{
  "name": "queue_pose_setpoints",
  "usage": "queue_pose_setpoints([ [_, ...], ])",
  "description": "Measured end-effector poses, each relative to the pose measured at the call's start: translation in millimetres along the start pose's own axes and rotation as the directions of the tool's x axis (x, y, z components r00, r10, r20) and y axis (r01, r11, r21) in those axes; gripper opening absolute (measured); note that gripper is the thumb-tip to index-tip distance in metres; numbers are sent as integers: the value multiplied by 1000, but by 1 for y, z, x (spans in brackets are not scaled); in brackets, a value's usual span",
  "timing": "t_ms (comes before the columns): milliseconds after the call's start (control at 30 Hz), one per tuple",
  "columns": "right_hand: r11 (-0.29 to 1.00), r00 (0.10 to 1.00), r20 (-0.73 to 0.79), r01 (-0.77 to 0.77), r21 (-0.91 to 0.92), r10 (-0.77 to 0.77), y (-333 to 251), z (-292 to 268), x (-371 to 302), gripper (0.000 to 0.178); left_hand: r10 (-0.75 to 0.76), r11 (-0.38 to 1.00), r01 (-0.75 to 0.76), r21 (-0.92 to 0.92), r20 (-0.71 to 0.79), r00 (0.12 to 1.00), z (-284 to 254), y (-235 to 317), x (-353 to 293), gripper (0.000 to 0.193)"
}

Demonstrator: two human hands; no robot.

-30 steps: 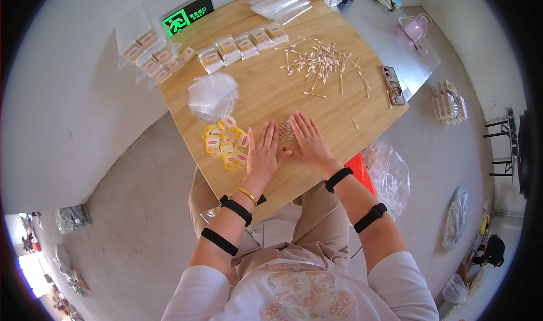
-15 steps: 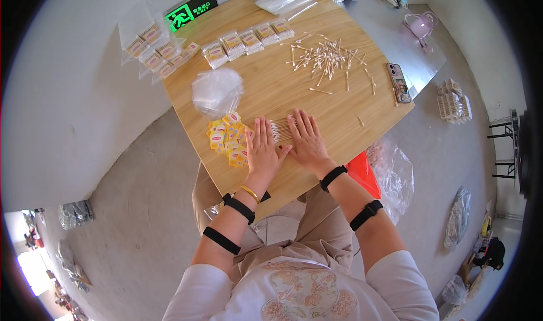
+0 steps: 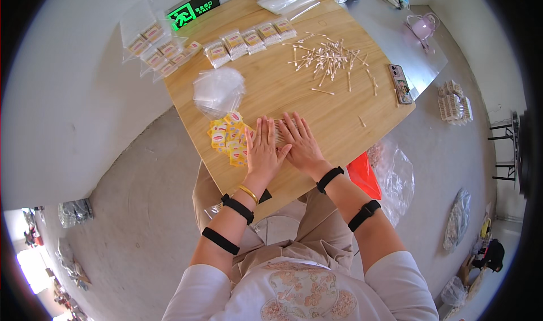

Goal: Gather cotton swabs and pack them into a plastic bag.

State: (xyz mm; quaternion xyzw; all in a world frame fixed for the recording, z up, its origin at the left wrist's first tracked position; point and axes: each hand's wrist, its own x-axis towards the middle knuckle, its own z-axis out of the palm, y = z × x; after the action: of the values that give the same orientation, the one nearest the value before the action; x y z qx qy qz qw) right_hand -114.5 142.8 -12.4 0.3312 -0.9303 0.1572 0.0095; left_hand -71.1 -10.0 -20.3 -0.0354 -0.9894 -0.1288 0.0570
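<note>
My left hand and my right hand lie flat near the table's front edge, fingers stretched out and thumbs close together. Between them is a row of cotton swabs laid side by side; the palms and fingers cover its two ends. Yellow printed cards lie in a loose heap just left of my left hand. Beyond the cards sits a stack of clear plastic bags. A loose pile of cotton swabs spreads over the far right of the table, with a few strays nearer my right hand.
Filled swab packs stand in a row at the back of the wooden table. More bagged packs are at the far left, by a green exit sign. A phone lies at the right edge. Plastic sleeves lie at the back.
My right hand has shifted slightly left, toward my left hand, so the gap over the swab row is narrower. My left hand has hardly moved.
</note>
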Motion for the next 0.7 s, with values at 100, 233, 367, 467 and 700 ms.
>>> queue_pose_setpoints([
  [100,1000,1000,-14,3,-3,-3,2,-1,0,72,32,999,-32,-8,1,999,-2,2,2,82],
  [233,1000,1000,-18,-4,30,4,3,-1,0,75,46,998,-47,43,29,999,-3,3,2,78],
  [367,999,999,-4,-35,17,35,3,-4,1,81,39,997,-41,62,46,998,-3,4,1,77],
  [467,998,998,-10,-63,1,63,3,-7,2,84,49,997,-51,63,32,998,-2,2,0,76],
  [700,996,998,-11,-69,-53,68,4,-8,0,85,37,998,-39,41,48,998,-1,3,-2,79],
])
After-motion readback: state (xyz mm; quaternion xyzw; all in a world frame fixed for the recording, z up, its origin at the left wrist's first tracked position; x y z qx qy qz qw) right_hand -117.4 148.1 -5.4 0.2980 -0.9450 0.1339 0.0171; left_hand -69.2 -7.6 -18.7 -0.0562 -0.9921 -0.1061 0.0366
